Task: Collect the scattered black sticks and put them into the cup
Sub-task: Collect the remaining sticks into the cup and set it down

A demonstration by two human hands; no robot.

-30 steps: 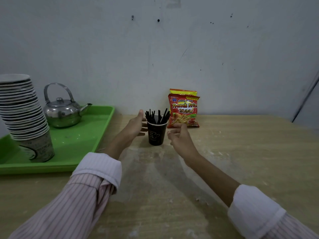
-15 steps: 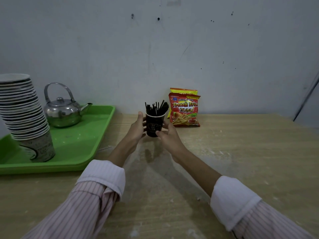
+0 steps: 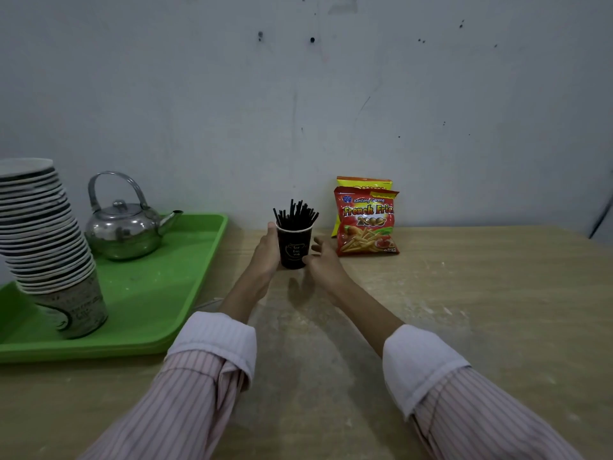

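A black paper cup [image 3: 293,249] with a white rim holds several black sticks [image 3: 295,214] that stand upright and fan out above it. My left hand [image 3: 265,254] presses against the cup's left side, and my right hand [image 3: 323,263] touches its lower right side with the thumb, the fingers spread behind. The cup sits between both hands, seemingly a little above the wooden table [image 3: 464,293], with its shadow on the wood just in front. No loose sticks show on the table.
A green tray [image 3: 159,287] at the left carries a steel kettle [image 3: 124,227] and a tall leaning stack of paper cups [image 3: 43,234]. Two snack bags [image 3: 366,224] lean on the wall right of the cup. The wall is close behind.
Both hands closed in on the cup from either side and took hold of it. The cup moved away from me toward the wall, and its shadow now lies apart from its base.
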